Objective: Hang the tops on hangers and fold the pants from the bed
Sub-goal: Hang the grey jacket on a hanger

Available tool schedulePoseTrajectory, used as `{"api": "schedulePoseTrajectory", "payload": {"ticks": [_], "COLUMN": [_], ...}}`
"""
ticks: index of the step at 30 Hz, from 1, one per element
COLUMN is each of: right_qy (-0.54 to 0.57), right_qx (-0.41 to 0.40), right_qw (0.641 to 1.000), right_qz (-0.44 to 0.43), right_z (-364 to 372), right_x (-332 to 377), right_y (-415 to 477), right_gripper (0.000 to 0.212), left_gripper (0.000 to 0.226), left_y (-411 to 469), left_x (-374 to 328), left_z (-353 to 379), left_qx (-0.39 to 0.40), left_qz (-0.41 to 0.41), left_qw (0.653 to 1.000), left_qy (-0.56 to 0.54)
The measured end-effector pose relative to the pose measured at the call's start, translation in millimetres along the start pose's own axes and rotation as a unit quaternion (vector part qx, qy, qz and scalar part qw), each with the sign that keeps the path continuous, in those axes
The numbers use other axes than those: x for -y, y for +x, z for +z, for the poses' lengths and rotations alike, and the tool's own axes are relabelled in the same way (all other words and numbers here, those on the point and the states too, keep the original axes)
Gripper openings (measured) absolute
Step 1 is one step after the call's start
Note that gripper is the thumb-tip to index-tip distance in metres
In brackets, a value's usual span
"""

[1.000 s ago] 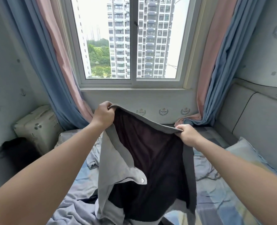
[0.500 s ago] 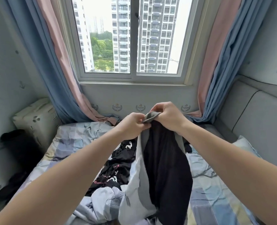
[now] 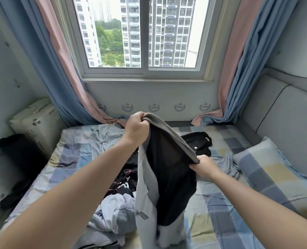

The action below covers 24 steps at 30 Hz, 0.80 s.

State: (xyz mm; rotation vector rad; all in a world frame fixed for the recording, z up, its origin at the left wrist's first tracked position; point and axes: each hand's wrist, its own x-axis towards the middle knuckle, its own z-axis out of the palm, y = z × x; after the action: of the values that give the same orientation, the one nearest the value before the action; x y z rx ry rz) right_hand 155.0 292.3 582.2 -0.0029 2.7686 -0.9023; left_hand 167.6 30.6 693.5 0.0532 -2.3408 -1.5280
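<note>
So I've got this grey garment (image 3: 146, 187) up in the air over the bed (image 3: 228, 218), black lining facing me. My left hand (image 3: 137, 127) is the higher one, fingers curled tight round one end of the top edge. My right hand (image 3: 203, 167) is lower and off to the right, fingers clamped on the other end, so the edge runs at a slant between them. The rest hangs down and the bottom touches the sheet. Honestly can't tell from here if it's pants or a top.

On the bed there's a black top (image 3: 200, 141) lying past my right hand, a black printed shirt (image 3: 124, 183) under my left arm, and a crumpled pile of pale blue clothes (image 3: 113, 219) just beside the hanging fabric. Checked pillow (image 3: 269, 171) is on the right, window (image 3: 142, 33) straight ahead.
</note>
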Motion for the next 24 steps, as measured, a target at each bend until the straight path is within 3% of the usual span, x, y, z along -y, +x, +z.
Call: {"api": "schedulePoseTrajectory", "payload": {"ticks": [3,7,10,13,15,18,20,24], "right_qy": [0.023,0.085,0.116,0.120,0.096,0.075,0.084,0.079], "right_qx": [0.044,0.017,-0.031,-0.037,-0.015,0.013,0.017,0.066], "right_qw": [0.998,0.996,0.984,0.973,0.966,0.959,0.956,0.961], "right_qz": [0.031,-0.038,-0.130,-0.195,-0.238,-0.271,-0.280,-0.255], "right_z": [2,-15,-34,-47,-49,-49,-50,-50], "right_x": [-16,-1,32,67,89,115,120,103], "right_y": [4,7,3,-5,-14,-27,-32,-34], "right_gripper": [0.016,0.037,0.043,0.034,0.023,0.016,0.015,0.018], "left_gripper": [0.027,0.014,0.038,0.075,0.084,0.052,0.023,0.027], "left_y": [3,2,-18,-36,-44,-52,-53,-43], "left_x": [12,36,45,48,47,44,45,41], "left_z": [-4,-5,1,13,23,34,38,27], "left_qx": [-0.027,0.028,0.135,0.229,0.271,0.297,0.257,0.146], "left_qz": [-0.035,-0.133,-0.180,-0.126,-0.070,-0.051,-0.037,-0.049], "left_qw": [0.999,0.986,0.968,0.958,0.955,0.953,0.966,0.987], "left_qy": [0.000,0.100,0.111,0.115,0.097,0.025,0.005,-0.037]}}
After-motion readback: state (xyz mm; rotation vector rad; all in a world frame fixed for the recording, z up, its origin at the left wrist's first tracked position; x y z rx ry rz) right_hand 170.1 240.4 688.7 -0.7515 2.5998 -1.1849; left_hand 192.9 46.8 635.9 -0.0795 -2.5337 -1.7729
